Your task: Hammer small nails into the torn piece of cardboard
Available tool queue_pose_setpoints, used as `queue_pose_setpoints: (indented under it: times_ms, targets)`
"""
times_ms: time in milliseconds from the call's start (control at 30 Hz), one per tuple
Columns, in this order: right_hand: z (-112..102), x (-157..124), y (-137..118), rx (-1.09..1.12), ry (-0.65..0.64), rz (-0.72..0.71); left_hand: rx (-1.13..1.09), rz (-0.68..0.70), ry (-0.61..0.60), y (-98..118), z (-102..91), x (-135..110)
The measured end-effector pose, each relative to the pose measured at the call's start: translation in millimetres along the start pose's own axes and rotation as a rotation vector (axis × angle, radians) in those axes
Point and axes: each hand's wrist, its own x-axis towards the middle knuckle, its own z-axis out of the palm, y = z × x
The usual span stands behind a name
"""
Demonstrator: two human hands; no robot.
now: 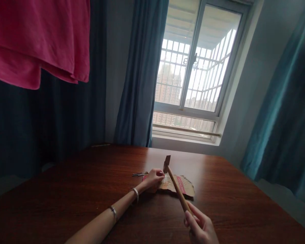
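Your right grip (200, 226) is closed round the butt of the stiff, head-heavy hammer (179, 191), its head at 11 o'clock over the flimsy card (187, 186) on the tabletop (78, 189), left grip (154, 177) resting there, closure unclear.

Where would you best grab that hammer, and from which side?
Take the hammer by the low end of its wooden handle, from the person's near side, as the right hand does. The handle is long and straight and slants back toward the person; the metal head sits above the left hand on the patterned card, so that end is crowded.
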Motion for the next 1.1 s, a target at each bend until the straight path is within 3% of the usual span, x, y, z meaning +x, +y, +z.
queue_pose_setpoints:
  times_ms: [467, 900, 1100]
  targets:
    - [-3, 2, 12, 0.008, 0.033, 0.009, 0.060, 0.058, 0.030, -1, -1.7, 0]
    - [3, -7, -14, -0.007, 0.000, 0.043, 0.127, 0.046, 0.044, 0, -1.3, -1]
    - [3, -5, -11, 0.050, 0.003, 0.054, 0.120, 0.081, 0.030, -2, -2.0, -1]
